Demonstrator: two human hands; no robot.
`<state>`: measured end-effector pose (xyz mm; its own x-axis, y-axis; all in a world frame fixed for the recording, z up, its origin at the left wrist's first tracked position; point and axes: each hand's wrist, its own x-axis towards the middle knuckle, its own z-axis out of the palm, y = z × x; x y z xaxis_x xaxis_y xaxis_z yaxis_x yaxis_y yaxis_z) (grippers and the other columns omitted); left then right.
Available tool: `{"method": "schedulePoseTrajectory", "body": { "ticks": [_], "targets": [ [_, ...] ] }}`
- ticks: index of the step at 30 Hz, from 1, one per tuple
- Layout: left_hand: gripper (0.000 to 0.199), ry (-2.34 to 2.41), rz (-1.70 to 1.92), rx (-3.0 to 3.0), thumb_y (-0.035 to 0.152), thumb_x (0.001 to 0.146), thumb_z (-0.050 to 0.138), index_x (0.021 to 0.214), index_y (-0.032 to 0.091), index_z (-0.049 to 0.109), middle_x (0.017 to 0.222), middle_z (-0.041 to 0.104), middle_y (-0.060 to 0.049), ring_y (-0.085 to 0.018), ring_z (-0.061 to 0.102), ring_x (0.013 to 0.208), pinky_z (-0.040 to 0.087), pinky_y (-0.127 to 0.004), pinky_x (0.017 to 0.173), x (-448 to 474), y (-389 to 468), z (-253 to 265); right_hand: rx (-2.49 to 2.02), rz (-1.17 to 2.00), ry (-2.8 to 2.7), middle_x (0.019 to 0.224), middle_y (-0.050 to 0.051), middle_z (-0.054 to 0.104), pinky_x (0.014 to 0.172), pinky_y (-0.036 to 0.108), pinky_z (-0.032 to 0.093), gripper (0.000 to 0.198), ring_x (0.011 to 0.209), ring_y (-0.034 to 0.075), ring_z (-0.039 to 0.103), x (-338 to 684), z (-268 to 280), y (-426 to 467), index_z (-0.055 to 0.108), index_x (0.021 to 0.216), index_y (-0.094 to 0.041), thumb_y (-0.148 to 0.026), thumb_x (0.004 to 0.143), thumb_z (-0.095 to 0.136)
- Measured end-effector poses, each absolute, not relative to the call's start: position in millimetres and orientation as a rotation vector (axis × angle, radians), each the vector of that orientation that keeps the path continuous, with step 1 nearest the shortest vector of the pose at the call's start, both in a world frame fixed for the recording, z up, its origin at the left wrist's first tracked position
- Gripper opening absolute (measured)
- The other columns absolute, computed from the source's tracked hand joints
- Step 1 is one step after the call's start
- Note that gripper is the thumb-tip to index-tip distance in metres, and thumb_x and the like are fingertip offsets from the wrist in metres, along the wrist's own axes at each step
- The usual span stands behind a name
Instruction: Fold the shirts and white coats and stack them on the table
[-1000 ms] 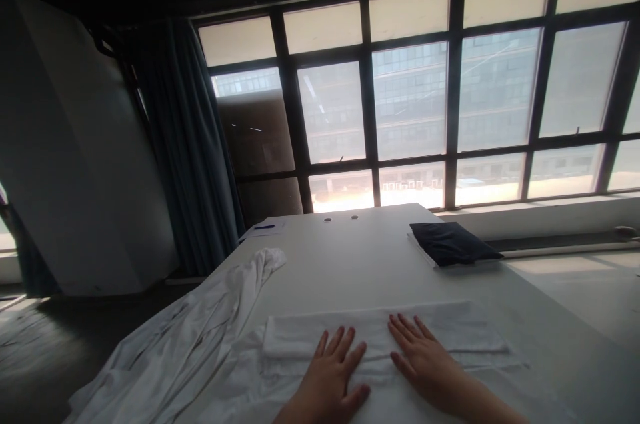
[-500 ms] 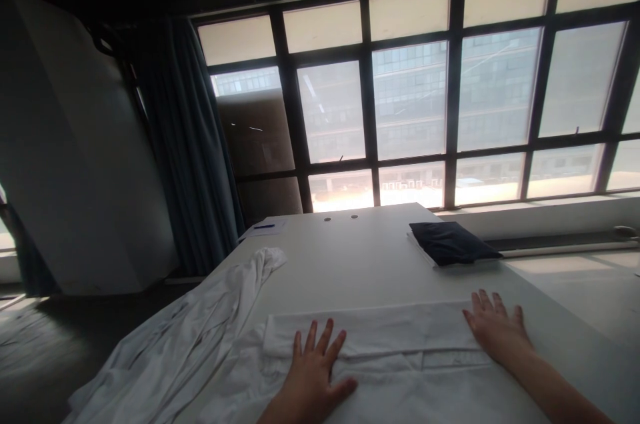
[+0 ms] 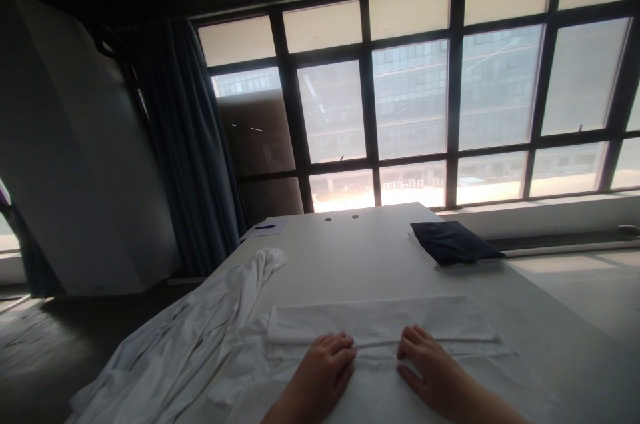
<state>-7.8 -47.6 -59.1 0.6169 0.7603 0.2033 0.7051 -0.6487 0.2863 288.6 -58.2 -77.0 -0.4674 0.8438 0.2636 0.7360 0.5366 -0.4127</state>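
A white cloth garment [image 3: 380,317] lies on the white table in front of me, with a long flat folded band across it. My left hand [image 3: 325,367] is on the near edge of that band, fingers curled together around the fabric edge. A short way to the right, my right hand [image 3: 430,364] has its bent fingertips at the same edge, its thumb below them. Both hands grip the cloth; their fingertips are partly hidden. The near part of the garment spreads under my wrists.
A crumpled white garment [image 3: 200,337] hangs over the table's left edge. Dark folded cloth [image 3: 453,242] lies at the right edge on something white. A blue pen [image 3: 265,227] rests on paper at the far left corner. Windows and a blue curtain [image 3: 195,144] stand behind the table [image 3: 340,251].
Both hands were spread flat and far apart on the cloth. My right hand has moved left, my left slightly right, and their fingers have curled at the fold's near edge.
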Motion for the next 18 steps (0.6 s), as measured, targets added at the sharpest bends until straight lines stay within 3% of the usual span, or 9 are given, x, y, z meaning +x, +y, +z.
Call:
{"method": "schedulePoseTrajectory", "body": {
  "ticks": [6, 14, 18],
  "targets": [
    [0.007, 1.316, 0.683, 2.445, 0.027, 0.09, 0.065, 0.094, 0.026, 0.07, 0.119, 0.074, -0.003, -0.022, 0.064, 0.115, 0.043, -0.036, 0.104, -0.7, -45.2, -66.8, -1.388, 0.46, -2.379, 0.096, 0.006, 0.064, 0.084, 0.033, 0.043, 0.017, 0.092, 0.022, 0.058, 331.7, -73.9, -47.8, 0.06, 0.086, -0.022, -0.037, 0.09, 0.056],
    [0.005, 1.339, 0.734, 2.354, 0.025, 0.087, 0.068, 0.09, 0.026, 0.071, 0.114, 0.075, -0.002, -0.021, 0.065, 0.11, 0.041, -0.033, 0.102, -1.2, -45.1, -65.2, -1.533, 0.641, -2.332, 0.089, 0.004, 0.065, 0.075, 0.031, 0.041, 0.024, 0.082, 0.02, 0.057, 368.2, -75.9, -27.9, 0.063, 0.08, -0.02, -0.044, 0.083, 0.061],
    [0.005, 1.357, 0.747, 2.333, 0.024, 0.086, 0.068, 0.088, 0.027, 0.072, 0.109, 0.076, 0.0, -0.02, 0.066, 0.107, 0.042, -0.031, 0.099, -0.8, -43.7, -66.0, -1.566, 0.619, -2.332, 0.085, 0.003, 0.066, 0.072, 0.03, 0.039, 0.018, 0.079, 0.019, 0.056, 364.5, -81.5, -24.3, 0.063, 0.08, -0.02, -0.038, 0.078, 0.064]
  ]
}}
